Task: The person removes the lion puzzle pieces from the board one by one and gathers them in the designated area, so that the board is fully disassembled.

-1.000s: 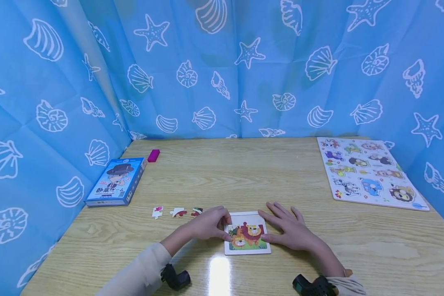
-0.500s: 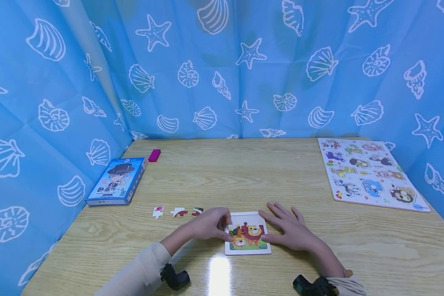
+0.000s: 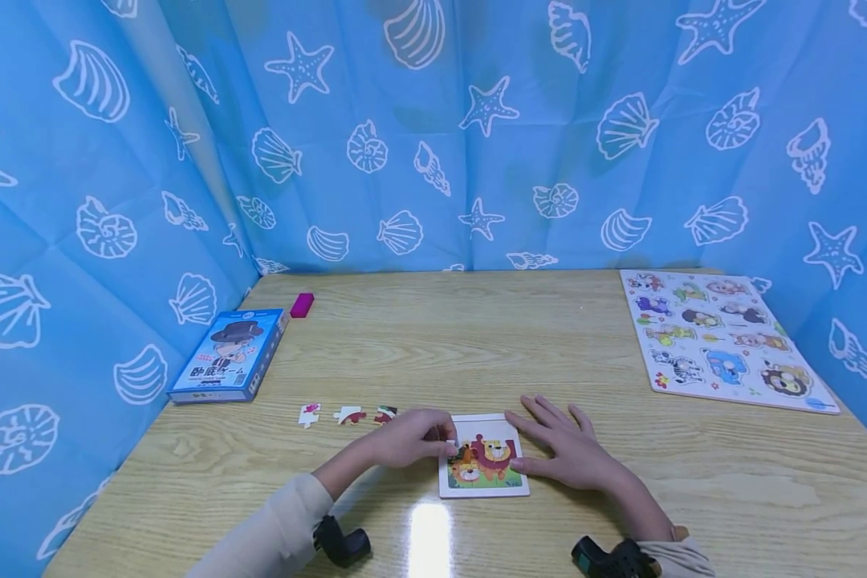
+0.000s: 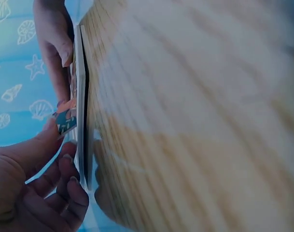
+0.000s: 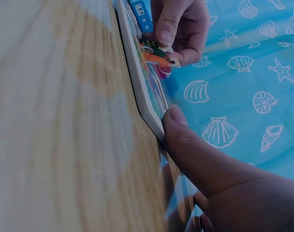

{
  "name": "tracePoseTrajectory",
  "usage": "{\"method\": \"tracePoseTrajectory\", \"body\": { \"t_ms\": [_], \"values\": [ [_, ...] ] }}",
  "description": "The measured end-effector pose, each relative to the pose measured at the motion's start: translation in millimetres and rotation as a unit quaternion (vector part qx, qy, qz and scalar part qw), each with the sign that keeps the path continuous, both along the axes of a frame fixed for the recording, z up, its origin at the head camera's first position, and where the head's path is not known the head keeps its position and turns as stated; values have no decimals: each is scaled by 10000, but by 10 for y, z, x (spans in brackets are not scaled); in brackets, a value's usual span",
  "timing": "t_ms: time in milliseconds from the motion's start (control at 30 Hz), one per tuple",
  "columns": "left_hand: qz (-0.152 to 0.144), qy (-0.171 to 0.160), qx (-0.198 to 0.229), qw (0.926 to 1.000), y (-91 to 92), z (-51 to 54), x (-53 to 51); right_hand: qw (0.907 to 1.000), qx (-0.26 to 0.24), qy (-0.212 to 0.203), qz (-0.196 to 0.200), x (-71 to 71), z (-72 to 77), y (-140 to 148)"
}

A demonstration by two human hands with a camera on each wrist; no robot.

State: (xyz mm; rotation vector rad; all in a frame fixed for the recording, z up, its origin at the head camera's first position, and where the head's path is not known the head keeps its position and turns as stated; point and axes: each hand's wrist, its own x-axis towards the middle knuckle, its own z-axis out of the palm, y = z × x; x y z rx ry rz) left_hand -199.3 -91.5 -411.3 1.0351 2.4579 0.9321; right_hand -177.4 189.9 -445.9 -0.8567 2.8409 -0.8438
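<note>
One left hand [image 3: 413,439]: bare, thumb and finger pinching a small puzzle piece [image 5: 162,59] at the left side of a puzzle tray [image 3: 477,426].
Right hand [image 3: 567,451]: bare, fingers spread wide and grasping nothing, the thumb touching the tray's right edge.
Pinched piece: printed in orange and dark green, it was tilted over the left part of the tray; whether it touched the pieces below could not be told.
Puzzle tray: square and white-rimmed, it lay between the hands, near the front of the table [image 3: 470,345].
Lion picture [image 3: 493,461]: joined pieces filled the lower part of the tray, showing a large lion with a dark red mane and a smaller orange one at left.
Loose pieces [image 3: 350,414]: three lay in a row left of the tray, apart from one another, the nearest just beside the left hand.
Blue box [image 3: 224,357]: it lay at the table's left edge, a figure in a dark hat on its cover.
Magenta block [image 3: 302,305]: it sat just beyond the box.
Animal board [image 3: 722,341]: it lay flat at far right, covered in colourful animals.
Curtain [image 3: 405,160]: blue with white shells and starfish, it hung behind everything.
</note>
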Motion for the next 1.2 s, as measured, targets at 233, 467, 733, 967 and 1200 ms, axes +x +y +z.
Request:
{"method": "tracePoseTrajectory", "body": {
  "t_ms": [233, 467, 733, 967, 1200],
  "values": [
    [180, -146, 251, 9994, 5, -4, -4, 10000, 7, 10, -2, -1, -2, -5],
    [513, -472, 447, 9966, -1, -16, -15, 10000, 13, -31, -37, 0, 16, -5],
    [864, -692, 653, 9917, -59, -37, -52, 10000, 76, -37, -41, 1, 13, -3],
    [1027, -938, 947, 9857, -171, 1, -79, 10000, 60, -4, -31, 5, 20, -5],
    [1319, -994, 1005, 9811, -423, 56, -76, 10000, 60, -5, -14, 3, 25, -1]
  ]
}}
